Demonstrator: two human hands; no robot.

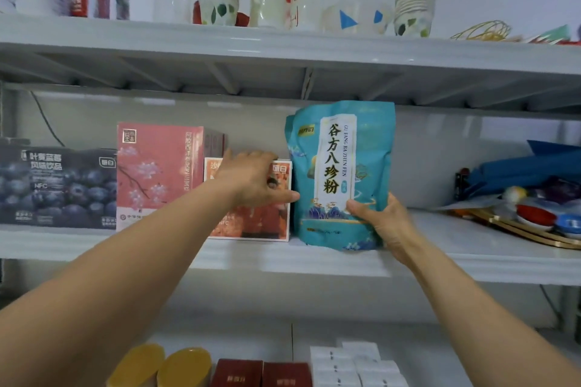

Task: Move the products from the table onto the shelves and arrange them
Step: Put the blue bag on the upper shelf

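From my seat I see the teal pouch (342,173) standing upright on the middle shelf (456,248), near its front edge, a little past the centre of my view toward three o'clock. My right hand (382,223) grips it at the lower right corner, thumb across the front and fingers tucked behind. I judge that low hold is meant to seat the soft base flat, so the pouch stands on its own with the label facing out.

My left hand (251,181) lies spread on the upper front of the orange box (251,223), fingers reaching over its top edge and holding nothing. The thumb points toward the pouch's left side, and I cannot tell whether it touches. That hand reads to me as a brace, so the box does not slide or tip while the pouch is snugged in at its three o'clock side. Box and pouch are touching or very nearly.

At nine o'clock of the orange box stand the pink box (157,176) and then the blueberry carton (56,188), faces forward in one row, so the pouch extends that line. At three o'clock of the pouch, well apart, lies a blue folded item (518,168). The surface the products come from is out of view.
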